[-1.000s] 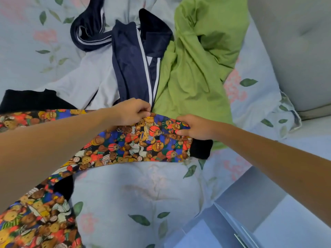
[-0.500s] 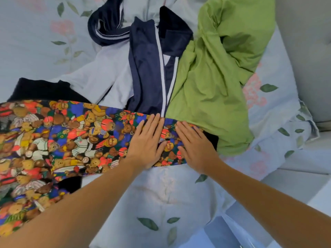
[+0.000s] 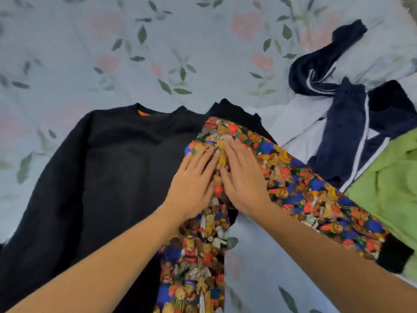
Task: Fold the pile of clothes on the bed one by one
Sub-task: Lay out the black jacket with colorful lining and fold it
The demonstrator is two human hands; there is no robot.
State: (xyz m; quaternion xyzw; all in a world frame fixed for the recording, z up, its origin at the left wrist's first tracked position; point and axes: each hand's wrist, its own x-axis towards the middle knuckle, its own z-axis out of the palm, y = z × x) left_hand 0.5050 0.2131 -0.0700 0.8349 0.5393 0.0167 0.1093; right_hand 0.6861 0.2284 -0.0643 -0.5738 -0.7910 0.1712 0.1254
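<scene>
Printed bear fabric, a sleeve of the sweater, runs up from the near edge to the shoulder. Both grips are flat on it, fingers straight, nothing clamped: left hand and right hand side by side, I judge pressing the fold flat so it holds. Second printed sleeve trails right. Black body lies spread on the floral bed, neck away from me. Farther right, unfolded: green garment, navy jacket, waiting their turn.
</scene>
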